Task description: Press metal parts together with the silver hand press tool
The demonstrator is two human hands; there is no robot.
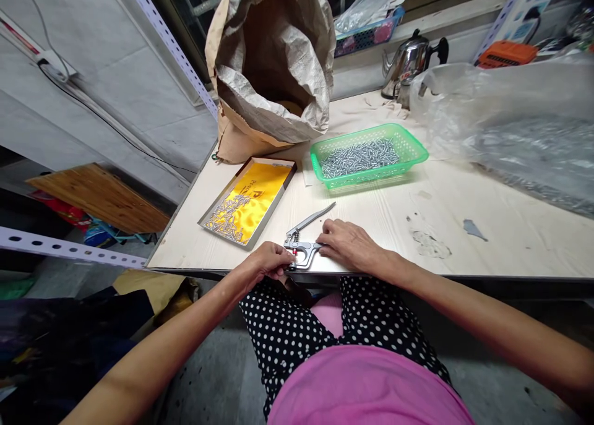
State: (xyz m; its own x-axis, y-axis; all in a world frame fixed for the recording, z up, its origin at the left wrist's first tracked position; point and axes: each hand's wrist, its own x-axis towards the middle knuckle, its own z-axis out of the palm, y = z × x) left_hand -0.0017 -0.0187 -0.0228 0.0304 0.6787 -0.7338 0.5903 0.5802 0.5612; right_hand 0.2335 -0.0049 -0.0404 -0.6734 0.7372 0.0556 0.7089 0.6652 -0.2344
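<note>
A metal hand press tool (pixel 304 239) with a long lever lies at the near edge of the pale wooden table (pixel 487 227). My left hand (pixel 266 263) is closed in a pinch at the tool's jaw, on something too small to make out. My right hand (pixel 349 244) rests over the tool's base, fingers curled against it. A green plastic basket (pixel 371 156) of small metal parts stands behind the tool. To the left, a shallow box with a yellow lining (pixel 248 201) holds several more metal parts.
A big open paper sack (pixel 273 66) stands at the back of the table. A clear plastic bag (pixel 510 122) full of metal parts lies at the right. A steel kettle (pixel 408 60) stands behind. My knees in dotted fabric are under the table edge.
</note>
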